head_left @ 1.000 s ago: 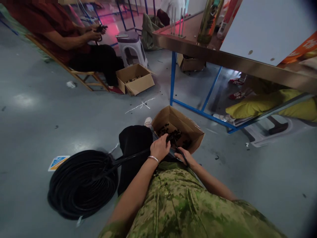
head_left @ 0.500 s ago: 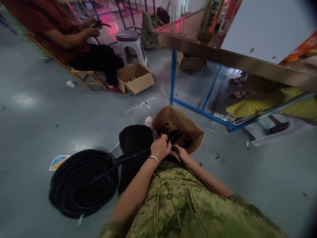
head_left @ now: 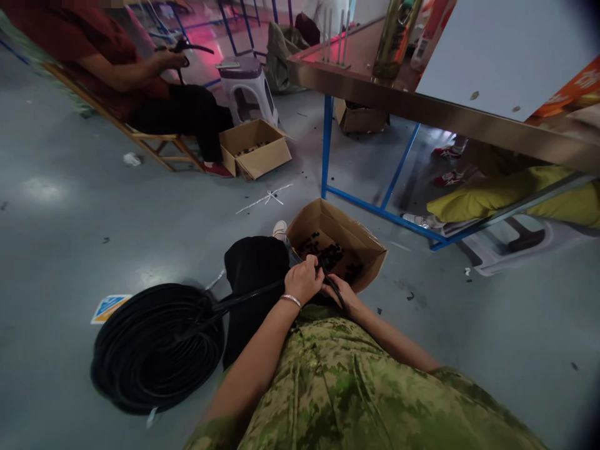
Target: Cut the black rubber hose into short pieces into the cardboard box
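My left hand [head_left: 304, 280] is closed round a black hose [head_left: 244, 299] that runs left to a big black coil [head_left: 157, 347] on the floor. My right hand [head_left: 341, 292] sits just right of it, fingers curled on the hose's end, and the two hands touch. Right beyond them stands an open cardboard box [head_left: 363, 240] with several small black pieces [head_left: 330, 255] inside. My black trouser leg [head_left: 253, 269] lies under the hose.
A seated person in a red top [head_left: 98, 56] at the far left handles a black hose beside a second cardboard box [head_left: 255, 150]. A blue-framed metal table [head_left: 422, 109] stands to the right, a plastic stool [head_left: 248, 90] behind. Yellow bags [head_left: 492, 197] lie under the table.
My right hand has moved up and left to meet my left hand at the hose's end. The other person has raised their hose. The coil has stayed put.
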`<action>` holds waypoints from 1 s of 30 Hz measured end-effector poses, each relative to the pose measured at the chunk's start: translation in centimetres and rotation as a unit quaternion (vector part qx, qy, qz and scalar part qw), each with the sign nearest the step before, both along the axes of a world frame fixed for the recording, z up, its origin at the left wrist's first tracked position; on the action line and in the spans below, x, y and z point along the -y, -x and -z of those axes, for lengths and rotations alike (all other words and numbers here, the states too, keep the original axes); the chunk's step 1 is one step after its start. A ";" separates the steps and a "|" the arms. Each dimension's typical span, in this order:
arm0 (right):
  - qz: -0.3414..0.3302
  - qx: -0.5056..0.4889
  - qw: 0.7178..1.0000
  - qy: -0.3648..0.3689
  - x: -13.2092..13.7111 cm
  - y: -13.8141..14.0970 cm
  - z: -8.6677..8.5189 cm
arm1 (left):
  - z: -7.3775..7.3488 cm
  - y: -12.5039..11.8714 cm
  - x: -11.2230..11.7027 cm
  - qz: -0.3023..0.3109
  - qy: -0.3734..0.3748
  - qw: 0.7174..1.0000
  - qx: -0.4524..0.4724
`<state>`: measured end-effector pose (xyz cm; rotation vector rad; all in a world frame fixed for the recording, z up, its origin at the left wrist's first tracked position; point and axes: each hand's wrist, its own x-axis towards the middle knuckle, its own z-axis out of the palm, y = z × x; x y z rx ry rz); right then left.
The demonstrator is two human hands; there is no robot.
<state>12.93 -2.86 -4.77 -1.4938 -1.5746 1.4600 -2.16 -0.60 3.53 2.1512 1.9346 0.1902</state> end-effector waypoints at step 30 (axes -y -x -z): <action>0.063 0.084 0.992 -0.064 0.9 0.2 -0.1 | 1.3 0.4 -0.6 0.080 0.000 0.996 -0.040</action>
